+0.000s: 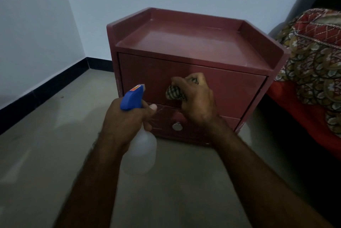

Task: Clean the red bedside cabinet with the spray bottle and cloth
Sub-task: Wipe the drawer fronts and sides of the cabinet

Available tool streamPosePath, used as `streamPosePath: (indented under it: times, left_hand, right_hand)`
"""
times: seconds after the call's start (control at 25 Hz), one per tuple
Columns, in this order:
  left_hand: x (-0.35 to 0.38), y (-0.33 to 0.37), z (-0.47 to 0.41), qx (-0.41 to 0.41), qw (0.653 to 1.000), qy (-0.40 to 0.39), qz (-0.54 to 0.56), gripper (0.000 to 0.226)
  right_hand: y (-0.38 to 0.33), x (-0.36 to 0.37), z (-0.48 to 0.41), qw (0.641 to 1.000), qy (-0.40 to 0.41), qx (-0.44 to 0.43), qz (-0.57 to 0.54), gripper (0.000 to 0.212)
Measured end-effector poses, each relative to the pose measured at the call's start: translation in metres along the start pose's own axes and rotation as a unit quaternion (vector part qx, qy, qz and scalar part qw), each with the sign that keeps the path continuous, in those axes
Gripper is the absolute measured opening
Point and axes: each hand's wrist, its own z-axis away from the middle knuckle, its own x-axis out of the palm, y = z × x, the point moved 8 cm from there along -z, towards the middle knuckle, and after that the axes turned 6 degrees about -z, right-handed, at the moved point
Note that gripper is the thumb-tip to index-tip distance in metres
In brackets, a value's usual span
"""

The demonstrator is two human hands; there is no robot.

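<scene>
The red bedside cabinet (184,43) stands on the floor against the wall, with a rimmed top and two drawers. My right hand (197,98) grips a bunched checked cloth (174,93) and presses it against the upper drawer front. My left hand (125,122) holds a spray bottle (142,146) by the neck; its blue trigger head (132,97) points at the cabinet and its translucent body hangs below my fist. A round metal knob (177,126) shows on the lower drawer, under my right wrist.
A bed with a red sheet (299,117) and a patterned quilt (317,58) sits close to the cabinet's right side. Pale walls with a black skirting (46,89) meet in the corner to the left. Grey floor (55,154) stretches in front of the cabinet.
</scene>
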Motion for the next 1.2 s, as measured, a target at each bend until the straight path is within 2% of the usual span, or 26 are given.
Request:
streamPosePath:
  times: [0.08, 0.16, 0.2, 0.24, 0.32, 0.36, 0.4, 0.44, 0.48, 0.52, 0.56, 0.6, 0.64, 0.68, 0.72, 0.8, 0.88, 0.96, 1.08, 1.2]
  left_hand:
    - [0.001, 0.003, 0.001, 0.002, 1.0, 0.007, 0.009, 0.014]
    - [0.003, 0.007, 0.002, 0.01, 1.0, 0.008, 0.02, 0.01]
    - [0.004, 0.007, 0.002, 0.012, 1.0, 0.006, 0.023, 0.01]
    - [0.004, 0.007, 0.002, 0.013, 1.0, 0.006, 0.023, 0.01]
    - [-0.001, 0.004, 0.002, 0.008, 1.0, 0.008, 0.016, 0.012]
    - [-0.004, 0.002, 0.001, 0.003, 1.0, 0.011, 0.01, 0.014]
    - [-0.007, 0.0, 0.0, -0.005, 1.0, 0.017, 0.009, 0.016]
    - [-0.01, -0.003, -0.001, -0.012, 1.0, 0.023, 0.01, 0.017]
    - [-0.012, -0.004, -0.001, -0.015, 0.999, 0.026, 0.011, 0.017]
    - [-0.011, -0.003, -0.001, -0.013, 1.0, 0.026, 0.012, 0.016]
    - [-0.011, -0.001, 0.0, -0.009, 1.0, 0.025, 0.015, 0.014]
    - [-0.011, 0.001, 0.0, -0.003, 1.0, 0.022, 0.021, 0.01]
    - [-0.012, 0.004, 0.002, 0.001, 0.999, 0.02, 0.028, 0.01]
    - [-0.012, 0.005, 0.003, 0.004, 0.999, 0.019, 0.032, 0.016]
    - [-0.013, 0.007, 0.003, 0.009, 0.999, 0.017, 0.032, 0.023]
    - [-0.015, 0.009, 0.004, 0.01, 0.999, 0.019, 0.028, 0.041]
    - [-0.019, 0.01, 0.004, 0.006, 0.999, 0.022, 0.033, 0.042]
    - [-0.023, 0.007, 0.002, 0.0, 0.999, 0.026, 0.03, 0.041]
    - [-0.025, -0.001, -0.005, -0.007, 1.0, 0.015, 0.016, 0.008]
    - [-0.024, -0.009, -0.008, -0.016, 1.0, 0.015, 0.013, 0.013]
  right_hand:
    - [0.013, 0.003, 0.01, 0.982, 0.048, 0.15, -0.104, 0.078]
    - [0.008, 0.01, 0.025, 0.927, 0.157, 0.265, -0.213, 0.077]
    - [0.004, 0.01, 0.029, 0.913, 0.199, 0.28, -0.219, 0.076]
    - [0.003, 0.008, 0.026, 0.916, 0.215, 0.269, -0.204, 0.077]
    - [0.002, 0.007, 0.02, 0.949, 0.173, 0.198, -0.172, 0.08]
    - [0.007, 0.006, 0.021, 0.952, 0.153, 0.19, -0.184, 0.08]
    - [0.011, 0.005, 0.024, 0.942, 0.162, 0.208, -0.209, 0.077]
    - [0.015, 0.005, 0.03, 0.914, 0.197, 0.249, -0.252, 0.072]
    - [0.017, 0.008, 0.038, 0.859, 0.253, 0.306, -0.322, 0.067]
    - [0.017, 0.015, 0.047, 0.776, 0.313, 0.361, -0.412, 0.067]
    - [0.014, 0.027, 0.054, 0.677, 0.362, 0.404, -0.497, 0.069]
    - [0.011, 0.04, 0.058, 0.582, 0.4, 0.439, -0.556, 0.071]
    - [0.011, 0.051, 0.062, 0.508, 0.431, 0.471, -0.579, 0.072]
    - [0.013, 0.06, 0.067, 0.454, 0.447, 0.5, -0.587, 0.071]
    - [0.014, 0.067, 0.072, 0.42, 0.44, 0.528, -0.592, 0.068]
    - [0.01, 0.082, 0.079, 0.394, 0.375, 0.574, -0.613, 0.063]
    - [0.01, 0.085, 0.09, 0.413, 0.335, 0.587, -0.61, 0.064]
    - [0.023, 0.067, 0.103, 0.48, 0.347, 0.587, -0.552, 0.064]
    - [0.039, 0.03, 0.105, 0.623, 0.374, 0.496, -0.475, 0.052]
    - [0.018, 0.015, 0.087, 0.803, 0.275, 0.391, -0.357, 0.06]
